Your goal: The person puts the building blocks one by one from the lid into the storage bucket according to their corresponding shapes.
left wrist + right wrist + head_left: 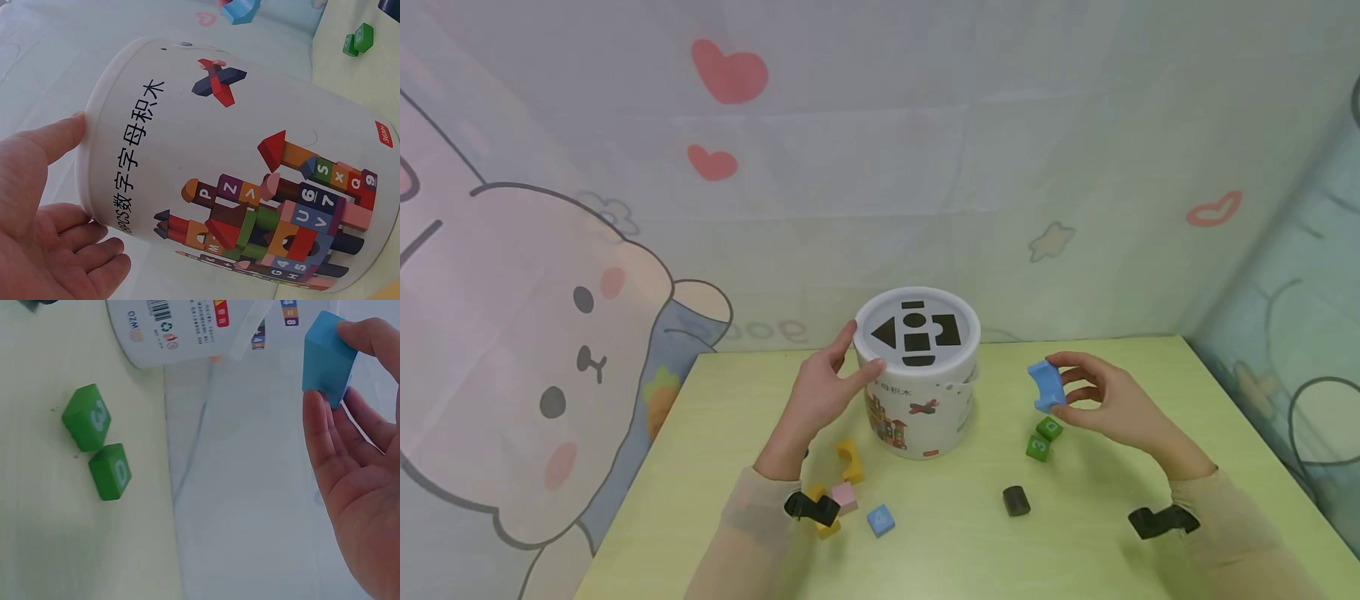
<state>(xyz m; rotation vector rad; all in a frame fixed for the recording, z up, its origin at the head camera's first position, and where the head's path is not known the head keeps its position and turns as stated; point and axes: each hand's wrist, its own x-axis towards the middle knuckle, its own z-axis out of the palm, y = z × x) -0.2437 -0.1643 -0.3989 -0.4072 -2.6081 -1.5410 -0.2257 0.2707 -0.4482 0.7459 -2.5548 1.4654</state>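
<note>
A white bucket [925, 417] printed with block pictures stands upright on the table, under a lid [887, 304] with several shaped holes. With thumb and fingers spread about the lid's rim at the left and front, my left hand [823, 387] holds the bucket. To the bucket's right, my right hand [1105, 400] pinches a blue arch-shaped block [1047, 386] between thumb and fingers, above the table and apart from the lid. Close up in the right wrist view, the same blue block [326, 359] shows a plain side. Two green cubes [1043, 439] lie below that hand.
A dark brown block [1017, 501] lies in front, right of centre. By my left forearm are a yellow arch block [850, 461], a pink block [844, 497], a blue cube [881, 520] and another yellow piece [829, 528], partly hidden. A printed cloth [880, 167] hangs behind the table.
</note>
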